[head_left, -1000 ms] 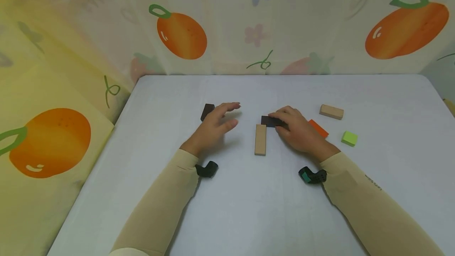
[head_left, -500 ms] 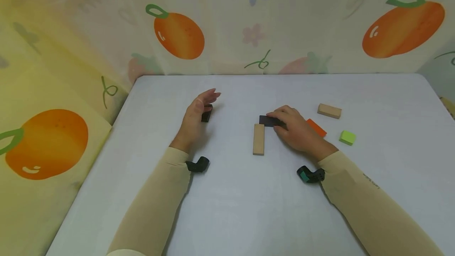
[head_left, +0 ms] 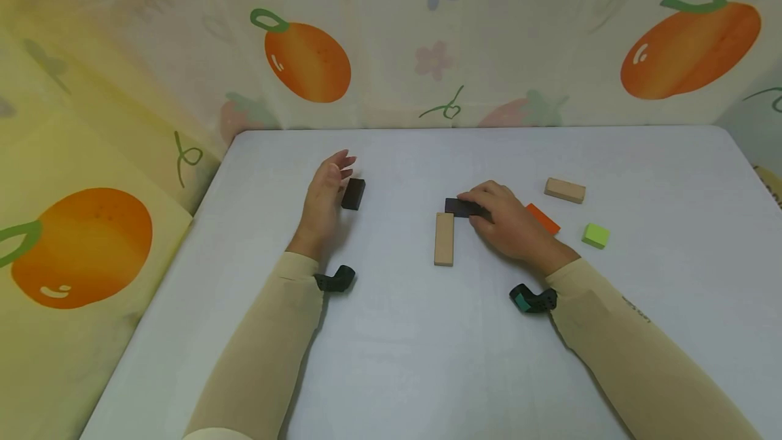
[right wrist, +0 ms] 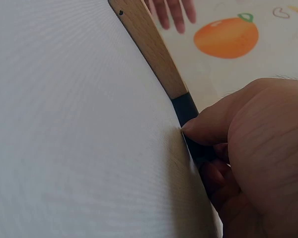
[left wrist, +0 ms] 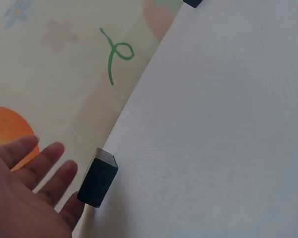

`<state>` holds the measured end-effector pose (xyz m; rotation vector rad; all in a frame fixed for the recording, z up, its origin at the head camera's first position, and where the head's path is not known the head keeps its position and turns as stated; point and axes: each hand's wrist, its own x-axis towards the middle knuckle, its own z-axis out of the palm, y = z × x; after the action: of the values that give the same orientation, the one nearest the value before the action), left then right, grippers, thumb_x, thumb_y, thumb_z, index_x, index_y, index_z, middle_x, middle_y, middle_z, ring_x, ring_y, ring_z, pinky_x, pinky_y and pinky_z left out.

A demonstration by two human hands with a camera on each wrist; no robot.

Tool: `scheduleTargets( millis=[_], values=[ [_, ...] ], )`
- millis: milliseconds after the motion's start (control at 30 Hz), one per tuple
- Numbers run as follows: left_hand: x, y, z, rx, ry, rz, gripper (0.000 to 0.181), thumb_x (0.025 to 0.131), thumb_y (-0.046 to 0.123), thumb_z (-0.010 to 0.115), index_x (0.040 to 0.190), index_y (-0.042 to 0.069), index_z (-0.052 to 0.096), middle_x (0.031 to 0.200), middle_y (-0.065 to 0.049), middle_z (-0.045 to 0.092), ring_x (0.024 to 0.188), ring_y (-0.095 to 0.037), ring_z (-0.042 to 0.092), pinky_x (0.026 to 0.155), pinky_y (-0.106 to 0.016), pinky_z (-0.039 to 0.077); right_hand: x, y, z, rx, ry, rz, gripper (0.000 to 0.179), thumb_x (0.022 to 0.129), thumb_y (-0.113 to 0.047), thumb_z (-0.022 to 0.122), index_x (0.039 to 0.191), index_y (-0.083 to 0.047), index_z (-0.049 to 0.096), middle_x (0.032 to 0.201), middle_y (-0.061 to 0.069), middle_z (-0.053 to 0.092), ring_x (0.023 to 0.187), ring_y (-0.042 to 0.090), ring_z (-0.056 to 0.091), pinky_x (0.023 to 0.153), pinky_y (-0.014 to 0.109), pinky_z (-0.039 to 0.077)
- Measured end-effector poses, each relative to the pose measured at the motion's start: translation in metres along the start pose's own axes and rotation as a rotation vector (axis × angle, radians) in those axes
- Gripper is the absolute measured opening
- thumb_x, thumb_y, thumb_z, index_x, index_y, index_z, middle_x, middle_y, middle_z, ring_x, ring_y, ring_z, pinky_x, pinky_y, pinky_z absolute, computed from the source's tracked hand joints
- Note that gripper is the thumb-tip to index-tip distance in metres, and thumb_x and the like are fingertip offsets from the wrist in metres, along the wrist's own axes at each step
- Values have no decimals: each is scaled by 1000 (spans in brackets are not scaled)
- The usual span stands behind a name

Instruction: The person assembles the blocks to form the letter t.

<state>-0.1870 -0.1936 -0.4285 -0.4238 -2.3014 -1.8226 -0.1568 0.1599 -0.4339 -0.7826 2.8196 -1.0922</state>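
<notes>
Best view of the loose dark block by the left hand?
Left wrist: the dark block is large and wholly in frame beside the left hand, more than one face visible. Head shows it too, whole but much smaller. Right wrist doesn't show it, just that hand's fingers at the top edge.

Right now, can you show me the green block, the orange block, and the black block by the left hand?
Green block (head_left: 596, 233): head view, on its top face.
Orange block (head_left: 544, 218): head view, on the part that shows past the right hand (head_left: 507, 221).
Black block (head_left: 354, 193): head view, middle of its top.
</notes>
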Motion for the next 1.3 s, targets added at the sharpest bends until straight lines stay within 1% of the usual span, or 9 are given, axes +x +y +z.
scheduleTargets(
  millis=[133, 233, 367, 467, 633, 800, 1033, 1167, 1300],
  values=[
    [-2, 0, -1, 4, 5, -53, 82, 114, 64, 35, 162, -2, 44, 156, -24, 51, 139, -43, 49, 115, -57, 35, 0, 1, 0, 0, 1, -4, 39, 104, 3, 65, 143, 1, 68, 132, 19, 63, 128, 39, 55, 109, 54, 44],
    [-2, 0, -2, 43, 9, -99, 69, 118, 51, 36, 162, -1, 43, 158, -22, 50, 143, -40, 47, 117, -54, 35, 0, 1, 0, 1, -1, -2, 39, 104, 3, 65, 143, 1, 68, 132, 19, 63, 128, 39, 55, 109, 55, 44],
    [-3, 0, -3, 150, 34, -182, 66, 116, 52, 45, 163, 5, 46, 160, -14, 50, 143, -32, 48, 118, -52, 36, 0, 1, 0, 6, -2, 1, 39, 104, 2, 65, 143, 1, 68, 132, 19, 63, 128, 39, 55, 109, 55, 44],
    [-3, -1, -2, 211, 60, -215, 68, 113, 54, 53, 161, 7, 48, 154, -12, 52, 137, -30, 52, 115, -51, 40, 0, 1, 0, 11, -3, 3, 39, 104, 2, 64, 143, 1, 68, 133, 19, 63, 129, 39, 55, 110, 55, 44],
    [-3, -1, 0, 272, 103, -240, 68, 106, 46, 70, 155, 3, 54, 137, -13, 58, 124, -29, 59, 105, -47, 48, 1, 0, 0, 18, -2, 3, 39, 104, 3, 64, 142, 1, 68, 132, 19, 63, 128, 39, 55, 109, 55, 44],
    [-2, -2, 1, 324, 97, -262, 63, 99, 28, 81, 150, -1, 57, 128, -16, 61, 118, -32, 60, 102, -46, 49, 1, -1, 0, 14, -3, 1, 39, 104, 3, 65, 142, 1, 68, 132, 18, 63, 129, 38, 55, 109, 54, 44],
    [-1, -3, 2, 408, 43, -261, 56, 91, 7, 77, 145, -1, 62, 128, -15, 64, 119, -32, 60, 103, -45, 49, 0, -1, 0, 16, 4, -3, 38, 104, 3, 65, 142, 2, 68, 131, 19, 63, 128, 39, 55, 109, 55, 45],
    [0, -4, 2, 419, 43, -255, 53, 91, 1, 74, 143, 0, 65, 128, -15, 66, 118, -32, 61, 102, -46, 50, 0, 0, 0, 17, 2, -1, 38, 104, 3, 65, 142, 2, 68, 132, 18, 63, 127, 37, 56, 109, 54, 45],
    [0, -4, 2, 424, 47, -256, 49, 93, 1, 77, 141, 0, 67, 129, -16, 68, 119, -32, 63, 105, -46, 49, 0, 0, -1, 23, -10, 19, 39, 105, 2, 65, 144, 2, 66, 134, 19, 63, 130, 39, 54, 111, 55, 44]
  ],
)
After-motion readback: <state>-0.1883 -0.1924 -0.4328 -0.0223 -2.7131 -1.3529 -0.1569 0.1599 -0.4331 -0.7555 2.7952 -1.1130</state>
